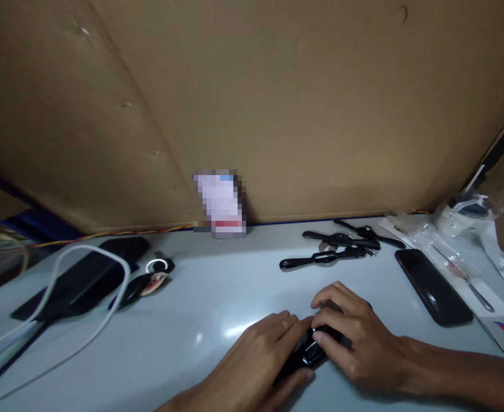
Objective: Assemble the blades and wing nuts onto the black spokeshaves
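Note:
A glossy black object (313,352) lies low at the front of the table, gripped by both hands; most of it is covered, so its kind cannot be told. My left hand (265,349) is closed around its left side, with the thumb along the near edge. The fingers of my right hand (349,329) are curled over the right end, thumb and fingertips pressed on its top. Beyond the hands lie several slim black pieces that look like watch straps (320,258), with small metal bits beside them.
To the right are a dark smartphone (434,286), a packaged metal-handled tool (477,294) and a tape roll (466,214). At left lie a white cable (125,266), a black flat device (84,280) and keys (159,266). A blurred phone-like screen (221,200) leans on the cardboard wall (277,103).

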{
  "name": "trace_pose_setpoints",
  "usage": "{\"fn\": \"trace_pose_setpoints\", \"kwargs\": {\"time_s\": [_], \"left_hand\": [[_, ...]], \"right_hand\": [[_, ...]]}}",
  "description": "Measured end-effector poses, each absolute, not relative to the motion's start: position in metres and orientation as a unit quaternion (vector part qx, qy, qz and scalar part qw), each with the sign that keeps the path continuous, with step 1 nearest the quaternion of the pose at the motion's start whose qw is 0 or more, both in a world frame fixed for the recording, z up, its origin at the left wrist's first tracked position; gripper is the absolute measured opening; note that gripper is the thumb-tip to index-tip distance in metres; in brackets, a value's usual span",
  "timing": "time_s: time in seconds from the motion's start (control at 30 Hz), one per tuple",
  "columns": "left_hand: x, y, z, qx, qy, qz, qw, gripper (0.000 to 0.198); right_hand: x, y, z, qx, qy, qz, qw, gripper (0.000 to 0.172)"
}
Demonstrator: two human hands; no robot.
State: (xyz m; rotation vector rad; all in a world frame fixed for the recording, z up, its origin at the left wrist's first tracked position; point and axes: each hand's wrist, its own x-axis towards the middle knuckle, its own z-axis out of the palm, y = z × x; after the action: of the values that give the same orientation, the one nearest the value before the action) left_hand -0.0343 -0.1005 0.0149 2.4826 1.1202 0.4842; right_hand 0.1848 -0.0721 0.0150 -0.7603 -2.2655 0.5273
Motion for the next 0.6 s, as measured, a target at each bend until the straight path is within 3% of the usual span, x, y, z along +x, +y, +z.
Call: {"fn": "trace_pose_setpoints", "kwargs": {"time_s": [0.23, 0.43, 0.6], "left_hand": [[-0.0329, -0.0990, 0.0145, 0.884, 0.393, 0.152, 0.200, 0.028], [-0.0334, -0.0999, 0.0136, 0.883, 0.392, 0.161, 0.200, 0.046], [-0.0349, -0.0993, 0.0145, 0.882, 0.392, 0.167, 0.202, 0.038]], "right_hand": [[0.1847, -0.0744, 0.0164, -0.210, -0.910, 0.149, 0.325, 0.017], [0.1833, -0.0740, 0.0157, -0.263, -0.884, 0.150, 0.355, 0.020], [0.1837, -0.0740, 0.0151, -0.275, -0.881, 0.151, 0.354, 0.018]]}}
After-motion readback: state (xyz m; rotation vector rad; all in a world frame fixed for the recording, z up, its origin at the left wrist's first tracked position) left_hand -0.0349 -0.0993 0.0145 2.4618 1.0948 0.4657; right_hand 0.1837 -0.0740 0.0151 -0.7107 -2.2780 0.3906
